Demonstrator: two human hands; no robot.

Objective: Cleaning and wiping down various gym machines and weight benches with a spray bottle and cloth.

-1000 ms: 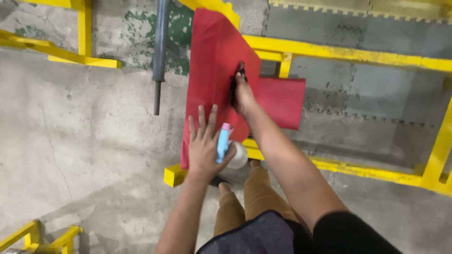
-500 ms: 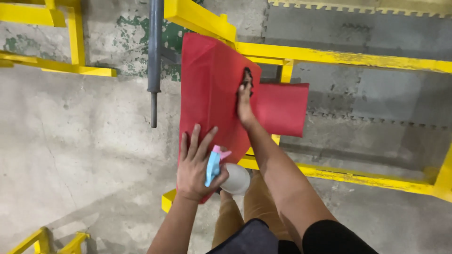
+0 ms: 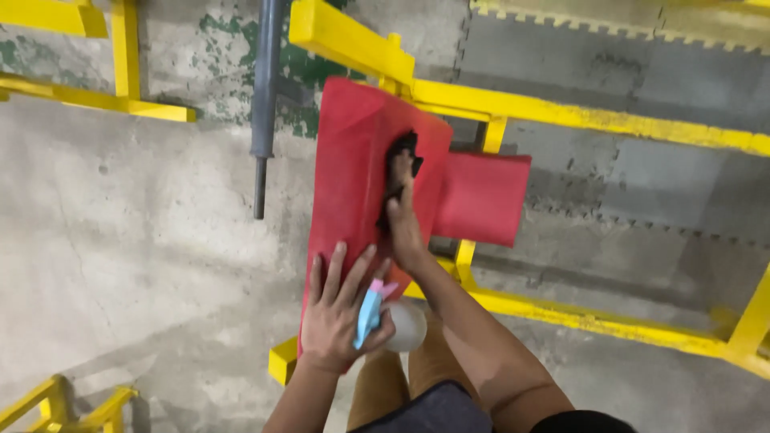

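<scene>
Pressing down at the centre of the frame, a black cloth (image 3: 399, 164) is held flat by the right hand (image 3: 403, 228) against a red panel (image 3: 353, 172) on a yellow frame (image 3: 561, 116), while lower down a blue spray bottle (image 3: 377, 317) is gripped by the left hand (image 3: 341, 313), its fingers spread on the panel

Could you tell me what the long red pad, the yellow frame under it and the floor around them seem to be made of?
The long red pad looks like vinyl-covered cushioning: a smooth, faintly glossy skin with soft, rounded edges. The yellow frame looks like painted square metal tubing, scuffed in places. The grey floor appears to be bare concrete, matte and stained, with worn patches of green paint.
</scene>
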